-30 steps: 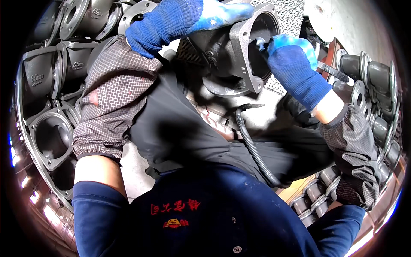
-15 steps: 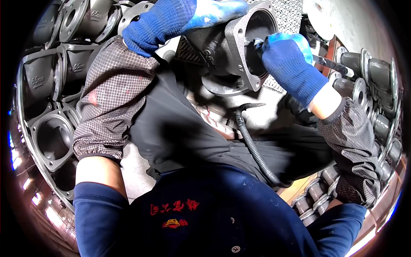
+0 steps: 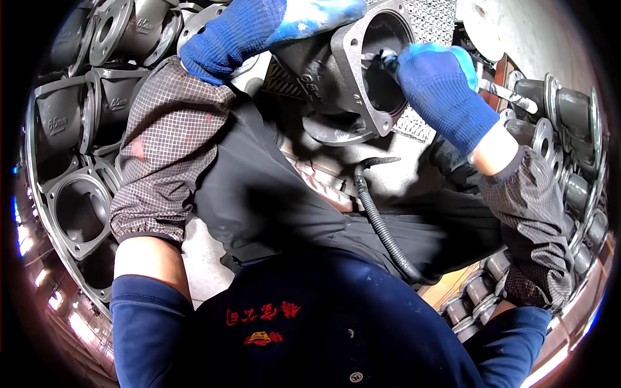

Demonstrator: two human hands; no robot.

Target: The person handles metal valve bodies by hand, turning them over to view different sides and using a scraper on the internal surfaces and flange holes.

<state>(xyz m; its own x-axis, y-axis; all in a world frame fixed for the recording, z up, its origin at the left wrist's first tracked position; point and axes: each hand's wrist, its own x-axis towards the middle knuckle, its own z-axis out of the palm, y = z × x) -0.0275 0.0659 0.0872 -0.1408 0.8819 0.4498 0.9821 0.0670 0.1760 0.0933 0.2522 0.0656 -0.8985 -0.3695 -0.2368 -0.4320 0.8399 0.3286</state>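
A dark grey flanged pipe fitting (image 3: pixel 356 77) stands tilted in front of me, its wide round mouth facing right. Over its upper side lies my left hand (image 3: pixel 304 19) in a blue coated glove, gripping it; some fingertips run past the top of the picture. My right hand (image 3: pixel 440 87), gloved the same way, is closed round a thin stick-like tool (image 3: pixel 511 97) at the fitting's mouth. The stained handle sticks out to the right behind the hand. The tool's working end, at the opening, is too small to make out.
Larger flanged fittings (image 3: pixel 58 123) are stacked along the left. Smaller dark fittings (image 3: pixel 572 113) stand in rows on the right. A black corrugated hose (image 3: pixel 381 226) curves across my lap. Behind the work lies a textured metal plate (image 3: pixel 433 19), with a pale round disc (image 3: pixel 482 29) beside it.
The fitting and my left hand have shifted slightly left. My right hand has moved a little within the opening, and the tool's handle has turned, showing a lighter face.
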